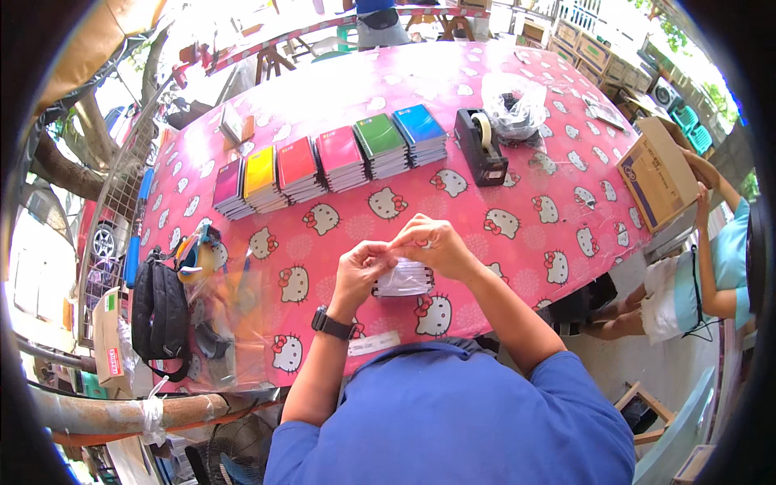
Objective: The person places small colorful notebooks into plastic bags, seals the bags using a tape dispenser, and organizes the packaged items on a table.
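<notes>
A small stack of spiral notebooks point(404, 280), apparently in clear plastic, lies on the table close to my body. Over its far edge my left hand point(364, 271) and my right hand point(436, 245) meet, thumbs and fingers pinched together. What they pinch is too small and too covered to make out. Beyond them runs a row of notebook stacks: purple point(229, 190), yellow point(262, 174), red point(297, 164), pink point(339, 153), green point(377, 139) and blue point(420, 128). To the right of the blue stack stands a black tape dispenser point(482, 153) with a roll in it.
A pink cat-print cloth covers the table point(477, 267). Crumpled clear plastic point(517, 109) lies past the dispenser. On the left are a black bag point(158, 311), a tape roll point(194, 263) and plastic sheets. At right, a person point(719, 250) holds a cardboard box point(659, 176) at the table edge.
</notes>
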A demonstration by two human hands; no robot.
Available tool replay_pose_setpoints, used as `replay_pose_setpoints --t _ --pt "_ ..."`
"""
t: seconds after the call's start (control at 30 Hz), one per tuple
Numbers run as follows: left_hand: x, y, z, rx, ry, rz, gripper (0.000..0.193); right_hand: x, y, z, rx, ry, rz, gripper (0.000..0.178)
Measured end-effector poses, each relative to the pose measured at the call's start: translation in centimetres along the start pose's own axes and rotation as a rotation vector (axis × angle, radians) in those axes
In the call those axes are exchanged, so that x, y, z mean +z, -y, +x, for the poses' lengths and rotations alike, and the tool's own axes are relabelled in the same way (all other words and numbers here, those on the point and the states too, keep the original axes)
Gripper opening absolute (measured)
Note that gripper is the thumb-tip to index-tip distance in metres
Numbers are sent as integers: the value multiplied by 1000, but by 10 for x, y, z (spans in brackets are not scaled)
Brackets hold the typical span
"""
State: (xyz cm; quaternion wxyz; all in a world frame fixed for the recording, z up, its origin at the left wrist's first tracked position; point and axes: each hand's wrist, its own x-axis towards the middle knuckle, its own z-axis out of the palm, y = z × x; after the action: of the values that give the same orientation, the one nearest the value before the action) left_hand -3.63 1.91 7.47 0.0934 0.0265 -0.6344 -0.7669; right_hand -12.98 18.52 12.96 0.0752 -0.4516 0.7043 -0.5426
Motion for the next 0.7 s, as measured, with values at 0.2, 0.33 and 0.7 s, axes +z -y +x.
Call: replay_pose_setpoints --t 0.2,0.33,0.7 --pt "-8 -23 8 -141 228 -135 70 -23 -24 -30 254 36 426 64" --pt "-12 -33 -13 151 394 381 74 -1 -3 -50 2 147 -159 82" --pt "7 -9 -38 500 -11 891 21 35 -12 -69 -290 -250 -414 14"
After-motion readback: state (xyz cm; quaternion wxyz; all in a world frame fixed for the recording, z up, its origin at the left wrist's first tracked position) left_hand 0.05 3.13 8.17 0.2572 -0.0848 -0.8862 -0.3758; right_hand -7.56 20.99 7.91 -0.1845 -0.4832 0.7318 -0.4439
